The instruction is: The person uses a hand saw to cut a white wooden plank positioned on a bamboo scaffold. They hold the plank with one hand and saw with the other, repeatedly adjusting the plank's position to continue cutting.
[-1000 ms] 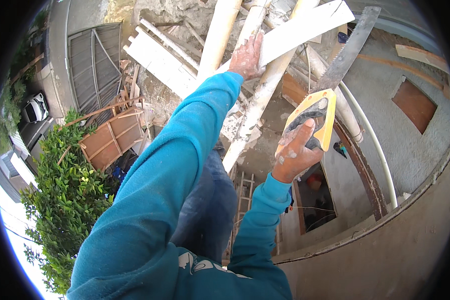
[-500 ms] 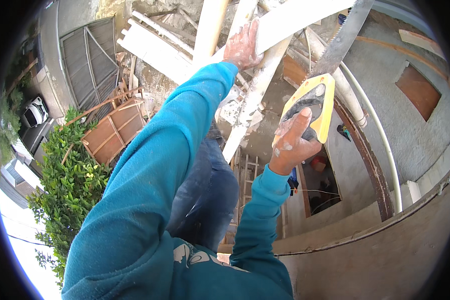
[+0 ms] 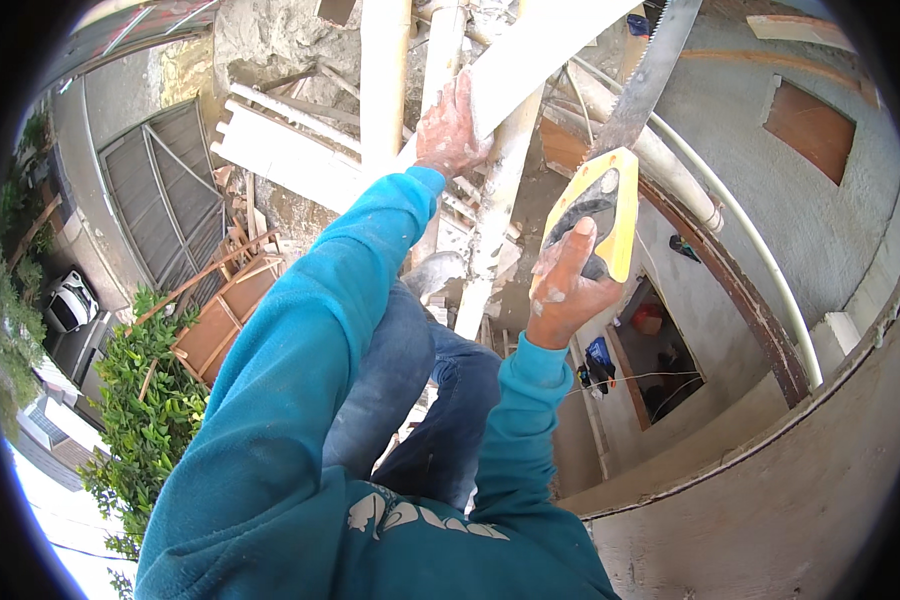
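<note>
My right hand is closed round the yellow and black handle of a handsaw. Its toothed metal blade slants up and away to the right, apart from the board. Farther off, my left hand lies across a long white board, gripping it with fingers laid over it. White dust or paint marks both hands. Beneath the board run pale round poles, one left of my hand and another below it. My jeans-clad legs are under my arms, partly hidden.
Wider white boards and broken wood lie at the left, near a wooden panel and a leafy bush. On the right are a curved white pipe, a brown beam and a wall opening. A concrete wall curves along the lower right.
The view has shifted, so both hands, the saw and the board sit farther left. My legs have moved apart. Both hands keep their holds.
</note>
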The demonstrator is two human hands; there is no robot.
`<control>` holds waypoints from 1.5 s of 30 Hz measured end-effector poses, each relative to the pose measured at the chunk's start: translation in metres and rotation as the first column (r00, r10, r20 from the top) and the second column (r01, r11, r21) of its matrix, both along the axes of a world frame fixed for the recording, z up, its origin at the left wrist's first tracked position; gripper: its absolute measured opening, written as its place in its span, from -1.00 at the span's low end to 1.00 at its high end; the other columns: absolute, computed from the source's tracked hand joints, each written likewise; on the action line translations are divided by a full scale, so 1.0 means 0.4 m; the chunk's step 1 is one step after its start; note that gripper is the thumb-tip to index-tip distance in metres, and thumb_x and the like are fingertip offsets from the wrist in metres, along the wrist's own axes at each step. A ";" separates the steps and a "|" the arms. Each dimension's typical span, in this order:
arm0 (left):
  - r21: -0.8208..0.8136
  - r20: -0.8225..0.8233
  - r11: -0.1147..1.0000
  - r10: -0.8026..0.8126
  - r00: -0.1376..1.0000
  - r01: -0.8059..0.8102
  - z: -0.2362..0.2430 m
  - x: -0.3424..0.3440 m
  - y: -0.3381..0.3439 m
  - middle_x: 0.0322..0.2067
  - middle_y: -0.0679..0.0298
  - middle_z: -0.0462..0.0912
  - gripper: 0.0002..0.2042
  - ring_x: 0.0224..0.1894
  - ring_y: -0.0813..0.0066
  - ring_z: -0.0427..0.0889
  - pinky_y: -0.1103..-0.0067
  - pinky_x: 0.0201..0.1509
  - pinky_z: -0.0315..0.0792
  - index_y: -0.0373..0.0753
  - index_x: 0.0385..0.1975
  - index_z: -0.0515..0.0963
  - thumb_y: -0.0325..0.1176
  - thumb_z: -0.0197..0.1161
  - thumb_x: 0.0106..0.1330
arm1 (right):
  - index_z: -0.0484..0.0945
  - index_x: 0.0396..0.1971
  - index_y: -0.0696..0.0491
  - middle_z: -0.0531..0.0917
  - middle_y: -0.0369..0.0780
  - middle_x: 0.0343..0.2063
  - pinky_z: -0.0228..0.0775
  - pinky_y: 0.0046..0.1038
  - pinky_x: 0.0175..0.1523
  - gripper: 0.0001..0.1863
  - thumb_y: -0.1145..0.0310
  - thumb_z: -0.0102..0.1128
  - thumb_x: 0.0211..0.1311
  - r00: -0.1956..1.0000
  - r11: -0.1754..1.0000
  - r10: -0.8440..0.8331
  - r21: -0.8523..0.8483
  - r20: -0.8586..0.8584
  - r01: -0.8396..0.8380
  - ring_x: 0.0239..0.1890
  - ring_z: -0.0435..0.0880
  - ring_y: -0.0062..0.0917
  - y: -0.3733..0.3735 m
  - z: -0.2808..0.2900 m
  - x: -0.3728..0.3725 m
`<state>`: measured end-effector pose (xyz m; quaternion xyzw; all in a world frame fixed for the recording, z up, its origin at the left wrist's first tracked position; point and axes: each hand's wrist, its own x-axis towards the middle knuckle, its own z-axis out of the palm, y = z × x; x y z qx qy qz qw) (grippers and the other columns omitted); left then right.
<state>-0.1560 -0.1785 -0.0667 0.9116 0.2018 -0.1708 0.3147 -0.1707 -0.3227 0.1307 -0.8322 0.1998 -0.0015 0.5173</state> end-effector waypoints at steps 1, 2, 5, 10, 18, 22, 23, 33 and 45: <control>0.013 -0.002 1.000 -0.003 1.000 0.003 0.004 0.002 0.006 0.38 -0.13 0.20 0.09 0.33 -0.14 0.38 0.16 0.36 0.36 -0.28 0.53 -0.12 -0.08 0.45 0.07 | 0.51 0.06 0.29 0.64 -0.21 -0.29 0.36 -0.60 -0.39 -0.62 0.36 0.29 0.39 0.999 1.000 0.004 0.009 0.033 -0.004 -0.42 0.55 -0.65 -0.010 -0.020 -0.007; 0.025 -0.004 1.000 -0.006 1.000 0.006 0.008 0.006 0.014 0.37 -0.14 0.21 0.09 0.33 -0.14 0.37 0.16 0.37 0.35 -0.29 0.52 -0.12 -0.09 0.45 0.07 | 0.52 0.03 0.27 0.64 -0.25 -0.34 0.34 -0.64 -0.48 -0.64 0.35 0.30 0.39 0.998 1.000 0.008 0.016 0.067 -0.009 -0.50 0.53 -0.70 -0.021 -0.038 -0.013; -0.021 0.126 0.999 -0.021 0.992 0.024 -0.010 0.005 0.047 0.31 -0.17 0.24 0.07 0.33 -0.17 0.35 0.16 0.39 0.32 -0.34 0.51 -0.10 -0.10 0.45 0.07 | 0.53 0.02 0.28 0.64 -0.26 -0.34 0.35 -0.62 -0.47 -0.65 0.36 0.30 0.39 0.984 1.000 0.011 0.027 0.179 -0.016 -0.49 0.52 -0.70 -0.038 -0.097 -0.026; -0.088 0.281 0.993 -0.054 0.958 0.082 -0.055 0.013 0.134 0.33 -0.17 0.25 0.10 0.37 -0.15 0.32 0.16 0.43 0.28 -0.35 0.50 -0.06 -0.01 0.48 0.05 | 0.55 0.01 0.30 0.64 -0.26 -0.33 0.39 -0.61 -0.37 -0.65 0.36 0.29 0.40 0.961 0.999 0.024 -0.044 0.274 -0.013 -0.43 0.53 -0.69 -0.080 -0.200 -0.077; -0.241 0.302 0.963 -0.042 0.952 0.119 -0.112 0.070 0.304 0.31 -0.20 0.36 0.19 0.32 -0.08 0.45 0.26 0.45 0.32 -0.36 0.50 0.00 0.13 0.52 -0.08 | 0.45 0.20 0.28 0.57 -0.33 -0.50 0.26 -0.64 -0.51 -0.59 0.47 0.19 0.42 0.996 0.966 -0.022 0.259 0.088 -0.001 -0.60 0.47 -0.75 -0.134 -0.189 -0.149; -0.305 0.244 0.952 0.064 0.968 0.014 -0.142 0.067 0.349 0.16 -0.29 0.49 0.19 0.04 -0.13 0.67 0.13 0.22 0.55 -0.34 0.51 0.01 0.03 0.54 -0.12 | 0.44 0.21 0.26 0.54 -0.35 -0.58 0.17 -0.63 -0.61 -0.58 0.44 0.21 0.43 0.991 0.953 -0.017 0.303 0.132 -0.024 -0.69 0.38 -0.79 -0.173 -0.182 -0.181; -0.322 0.242 0.947 0.061 0.968 0.020 -0.154 0.067 0.366 0.16 -0.30 0.49 0.19 0.03 -0.13 0.67 0.12 0.20 0.56 -0.34 0.51 0.00 0.01 0.54 -0.12 | 0.44 0.20 0.26 0.54 -0.35 -0.58 0.16 -0.63 -0.61 -0.59 0.43 0.21 0.43 0.991 0.952 -0.020 0.306 0.135 -0.022 -0.70 0.37 -0.80 -0.177 -0.174 -0.189; -0.471 0.180 0.882 0.109 0.978 -0.012 -0.107 0.072 0.364 0.20 -0.33 0.42 0.18 0.10 -0.12 0.61 0.22 0.19 0.55 -0.35 0.51 0.00 -0.05 0.54 -0.14 | 0.39 0.28 0.30 0.66 -0.03 -0.11 0.50 -0.46 -0.05 -0.47 0.50 0.21 0.34 0.903 0.976 0.214 -0.109 0.373 -0.186 -0.12 0.67 -0.47 -0.191 -0.265 -0.257; -0.478 0.253 0.878 0.097 0.963 0.037 -0.095 0.074 0.350 0.15 -0.21 0.50 0.06 0.07 -0.02 0.64 0.29 0.15 0.58 -0.38 0.46 0.05 -0.24 0.53 -0.07 | 0.32 0.38 0.23 0.64 0.15 0.06 0.60 -0.32 0.02 -0.33 0.60 0.22 0.22 0.819 0.899 0.413 -0.035 0.399 -0.436 0.01 0.75 -0.08 -0.030 -0.417 -0.261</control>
